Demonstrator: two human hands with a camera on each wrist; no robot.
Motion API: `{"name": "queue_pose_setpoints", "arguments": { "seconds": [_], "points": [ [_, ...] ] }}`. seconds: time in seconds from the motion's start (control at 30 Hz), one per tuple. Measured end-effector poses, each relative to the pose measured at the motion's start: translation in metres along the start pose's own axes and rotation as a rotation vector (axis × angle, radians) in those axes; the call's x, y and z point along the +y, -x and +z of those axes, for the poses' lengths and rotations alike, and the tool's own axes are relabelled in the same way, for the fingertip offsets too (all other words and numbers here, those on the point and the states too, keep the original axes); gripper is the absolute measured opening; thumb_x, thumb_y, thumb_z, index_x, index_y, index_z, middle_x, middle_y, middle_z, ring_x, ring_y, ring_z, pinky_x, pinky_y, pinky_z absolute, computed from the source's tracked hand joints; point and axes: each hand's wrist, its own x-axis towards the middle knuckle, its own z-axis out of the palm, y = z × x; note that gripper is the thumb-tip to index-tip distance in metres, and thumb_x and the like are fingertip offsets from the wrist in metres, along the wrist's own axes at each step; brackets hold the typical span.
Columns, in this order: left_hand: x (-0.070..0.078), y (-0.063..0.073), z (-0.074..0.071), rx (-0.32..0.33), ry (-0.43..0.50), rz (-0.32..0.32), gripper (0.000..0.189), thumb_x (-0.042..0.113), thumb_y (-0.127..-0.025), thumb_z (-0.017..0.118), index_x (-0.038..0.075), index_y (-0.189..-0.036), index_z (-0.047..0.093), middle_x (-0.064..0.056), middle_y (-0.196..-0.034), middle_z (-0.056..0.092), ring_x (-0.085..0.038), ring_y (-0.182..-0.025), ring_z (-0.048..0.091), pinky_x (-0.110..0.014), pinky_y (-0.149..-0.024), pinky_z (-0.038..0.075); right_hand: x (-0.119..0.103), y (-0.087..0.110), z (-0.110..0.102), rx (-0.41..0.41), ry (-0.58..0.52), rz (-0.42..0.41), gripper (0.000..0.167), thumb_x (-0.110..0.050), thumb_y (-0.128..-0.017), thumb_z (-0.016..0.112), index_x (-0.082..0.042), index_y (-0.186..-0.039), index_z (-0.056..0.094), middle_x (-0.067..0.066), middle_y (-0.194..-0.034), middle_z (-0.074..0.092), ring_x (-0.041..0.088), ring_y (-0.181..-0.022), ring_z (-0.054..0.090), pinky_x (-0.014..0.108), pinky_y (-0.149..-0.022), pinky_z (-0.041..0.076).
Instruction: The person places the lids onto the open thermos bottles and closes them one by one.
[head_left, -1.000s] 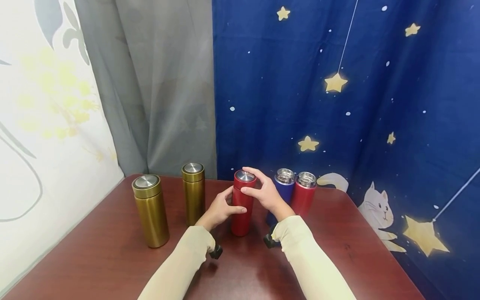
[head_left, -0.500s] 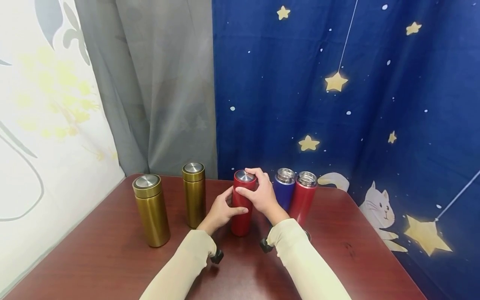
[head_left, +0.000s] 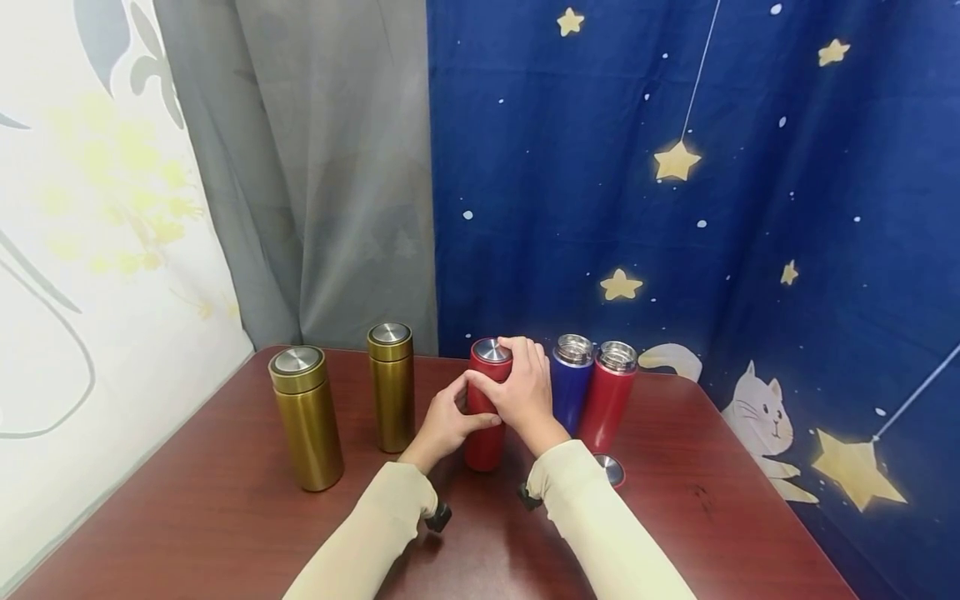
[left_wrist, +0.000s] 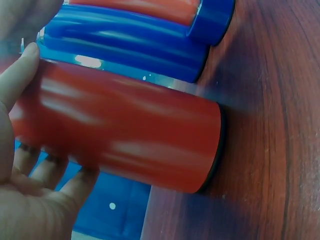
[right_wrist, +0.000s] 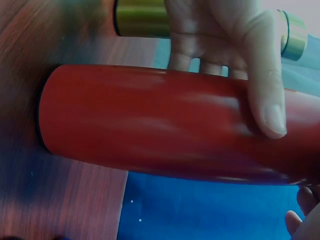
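A red thermos point(head_left: 483, 446) stands upright on the table with its steel-topped lid point(head_left: 492, 350) on. My left hand point(head_left: 444, 423) grips its body, the thumb across the near side and the fingers round the far side, as the right wrist view also shows. My right hand point(head_left: 525, 385) holds the lid from the right, thumb in front and fingers over the far edge. Just right of it stand an uncapped blue thermos point(head_left: 568, 392) and an uncapped red thermos point(head_left: 609, 400). In the left wrist view, a blue lid point(left_wrist: 212, 22) sits by the blue thermos's base.
Two gold thermoses with lids on, one nearer point(head_left: 307, 425) and one farther back point(head_left: 392, 392), stand to the left on the reddish-brown table point(head_left: 187, 517). A loose steel-topped lid point(head_left: 611, 469) lies beside my right sleeve, partly hidden. Curtains hang behind the table.
My right hand has turned round the lid, its fingers and thumb shifting left and its wrist moving left and nearer. The loose lid by the sleeve has come into view. My left hand stays put.
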Motion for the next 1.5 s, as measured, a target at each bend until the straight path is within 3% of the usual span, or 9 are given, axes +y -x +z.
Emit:
{"name": "queue_pose_setpoints", "arguments": {
  "seconds": [0.13, 0.23, 0.37, 0.47, 0.73, 0.9, 1.13, 1.3, 1.5],
  "points": [
    [-0.001, -0.003, -0.003, -0.056, 0.011, 0.016, 0.069, 0.007, -0.081, 0.079, 0.000, -0.140, 0.046, -0.017, -0.127, 0.060, -0.030, -0.111, 0.062, -0.042, -0.094, 0.050, 0.002, 0.001, -0.004, -0.096, -0.108, 0.093, 0.064, -0.048, -0.075, 0.079, -0.014, -0.121, 0.052, 0.006, -0.112, 0.057, 0.022, -0.103, 0.049, 0.040, -0.085, 0.046],
    [-0.015, -0.009, -0.004, -0.092, 0.027, 0.019, 0.071, 0.004, -0.081, 0.078, 0.000, -0.143, 0.043, -0.019, -0.127, 0.060, -0.031, -0.113, 0.061, -0.042, -0.095, 0.049, 0.005, 0.000, -0.010, -0.245, -0.314, 0.152, 0.060, -0.034, -0.081, 0.077, -0.016, -0.132, 0.049, 0.008, -0.119, 0.056, 0.022, -0.109, 0.052, 0.040, -0.087, 0.050],
    [-0.036, -0.017, -0.008, -0.129, 0.041, 0.023, 0.071, 0.004, -0.082, 0.077, 0.001, -0.143, 0.041, -0.019, -0.126, 0.061, -0.032, -0.112, 0.061, -0.043, -0.094, 0.050, 0.011, -0.008, -0.020, -0.426, -0.620, 0.168, 0.062, -0.013, -0.086, 0.071, -0.011, -0.143, 0.045, 0.015, -0.129, 0.057, 0.029, -0.115, 0.056, 0.042, -0.094, 0.049],
    [-0.039, -0.019, -0.012, -0.164, 0.048, 0.035, 0.067, 0.005, -0.083, 0.076, 0.004, -0.142, 0.044, -0.015, -0.124, 0.062, -0.029, -0.112, 0.062, -0.041, -0.093, 0.051, 0.017, -0.013, -0.025, -0.488, -0.694, 0.158, 0.063, -0.007, -0.086, 0.070, -0.009, -0.144, 0.046, 0.016, -0.133, 0.056, 0.030, -0.118, 0.055, 0.042, -0.098, 0.047],
    [-0.040, -0.017, -0.015, -0.193, 0.063, 0.021, 0.066, 0.005, -0.084, 0.075, 0.008, -0.142, 0.044, -0.013, -0.125, 0.062, -0.027, -0.113, 0.061, -0.039, -0.093, 0.051, 0.016, -0.009, -0.026, -0.431, -0.569, 0.169, 0.061, -0.014, -0.083, 0.077, -0.015, -0.139, 0.054, 0.012, -0.128, 0.061, 0.027, -0.112, 0.059, 0.041, -0.093, 0.050],
    [-0.039, -0.015, -0.010, -0.115, 0.034, 0.034, 0.070, 0.007, -0.083, 0.077, 0.006, -0.144, 0.043, -0.016, -0.126, 0.062, -0.030, -0.113, 0.061, -0.042, -0.093, 0.051, 0.006, -0.003, -0.021, -0.287, -0.370, 0.201, 0.059, -0.029, -0.075, 0.084, -0.027, -0.130, 0.062, 0.006, -0.112, 0.061, 0.022, -0.103, 0.050, 0.040, -0.082, 0.050],
    [-0.035, -0.010, -0.001, -0.010, -0.038, 0.026, 0.076, 0.019, -0.079, 0.083, 0.013, -0.144, 0.044, -0.008, -0.126, 0.062, -0.024, -0.110, 0.063, -0.039, -0.092, 0.051, -0.001, 0.000, -0.011, -0.146, -0.220, 0.106, 0.058, -0.037, -0.073, 0.084, -0.017, -0.123, 0.061, 0.007, -0.110, 0.062, 0.023, -0.102, 0.048, 0.043, -0.085, 0.043],
    [-0.036, -0.004, 0.001, 0.064, -0.132, 0.026, 0.076, 0.027, -0.076, 0.085, 0.016, -0.141, 0.049, -0.003, -0.123, 0.064, -0.020, -0.104, 0.065, -0.037, -0.088, 0.053, -0.004, 0.002, -0.005, -0.097, -0.067, 0.025, 0.060, -0.044, -0.074, 0.081, -0.013, -0.120, 0.060, 0.008, -0.107, 0.061, 0.025, -0.098, 0.047, 0.043, -0.087, 0.038],
    [-0.035, -0.004, 0.001, 0.087, -0.165, 0.034, 0.074, 0.031, -0.075, 0.085, 0.016, -0.139, 0.051, -0.003, -0.121, 0.065, -0.019, -0.101, 0.066, -0.037, -0.087, 0.054, -0.008, 0.000, -0.007, -0.072, -0.024, -0.008, 0.060, -0.046, -0.074, 0.081, -0.011, -0.118, 0.059, 0.008, -0.106, 0.061, 0.026, -0.097, 0.048, 0.044, -0.086, 0.039]
  ]
}}
